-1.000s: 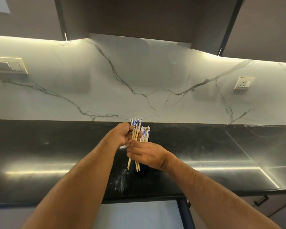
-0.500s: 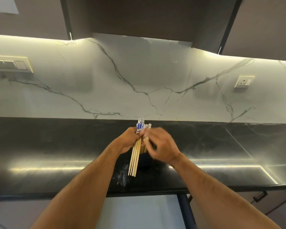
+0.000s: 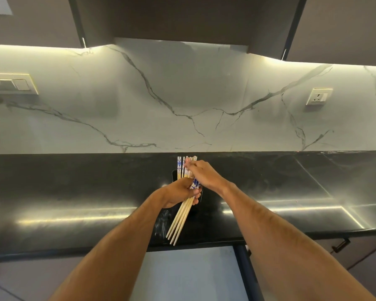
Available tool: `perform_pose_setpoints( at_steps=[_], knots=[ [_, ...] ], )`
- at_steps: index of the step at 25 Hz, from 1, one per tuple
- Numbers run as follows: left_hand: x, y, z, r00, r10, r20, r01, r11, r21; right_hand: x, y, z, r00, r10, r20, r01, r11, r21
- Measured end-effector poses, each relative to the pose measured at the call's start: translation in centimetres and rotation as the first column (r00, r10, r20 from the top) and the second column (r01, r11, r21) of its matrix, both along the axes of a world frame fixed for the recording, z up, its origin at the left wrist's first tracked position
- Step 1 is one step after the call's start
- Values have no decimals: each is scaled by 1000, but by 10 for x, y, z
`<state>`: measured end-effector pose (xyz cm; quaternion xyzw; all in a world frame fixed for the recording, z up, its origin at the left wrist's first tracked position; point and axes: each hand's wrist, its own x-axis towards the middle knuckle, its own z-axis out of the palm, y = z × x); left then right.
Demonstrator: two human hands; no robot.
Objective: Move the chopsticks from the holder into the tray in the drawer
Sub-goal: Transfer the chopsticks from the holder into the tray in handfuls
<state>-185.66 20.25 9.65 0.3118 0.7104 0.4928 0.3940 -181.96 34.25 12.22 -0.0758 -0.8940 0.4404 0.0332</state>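
Head view. Left hand (image 3: 179,193) grips a bundle (image 3: 182,216) of wooden chopsticks, fingers curled round it near the blue-patterned ends; bare tips slant down and toward the camera, over the front edge of the black table (image 3: 74,192). Bundle held clear of the table surface, as far as can be told.

Right hand (image 3: 201,172) sits just beyond the left hand, fingers (image 3: 188,164) pinching the patterned tops of the standing chopsticks (image 3: 179,168). These stand upright in a dark holder (image 3: 174,175), mostly hidden behind both hands; only its left rim shows. Holder rests on the table, directly under the right fingers.

Below the left hand's bundle, past the table edge, a pale panel (image 3: 191,272) shows between the forearms; cannot tell whether it is the drawer, and no tray is seen. Marble wall (image 3: 182,101) behind, with socket (image 3: 318,96) far right of the fingers and switch plate (image 3: 11,84) far left.
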Motion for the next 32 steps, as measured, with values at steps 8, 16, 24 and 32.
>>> perform_pose_setpoints(
  at_steps=[8, 16, 24, 32],
  knots=[
    [-5, 1, -5, 969, 44, -242, -89, 980, -176, 20, 21, 0, 1000, -20, -13, 20, 1000, -18],
    [1, -12, -22, 957, -137, -256, 30, 924, -381, 39, 56, -14, 983, -184, 12, 184, 970, -156],
    [21, 15, -41, 861, -219, -458, -55, 857, -513, 47, 31, -49, 957, 191, 220, -287, 744, 603],
    [47, 10, -70, 778, -246, -578, -164, 808, -566, 71, 10, -100, 938, 121, 324, -302, 740, 601]
  ],
)
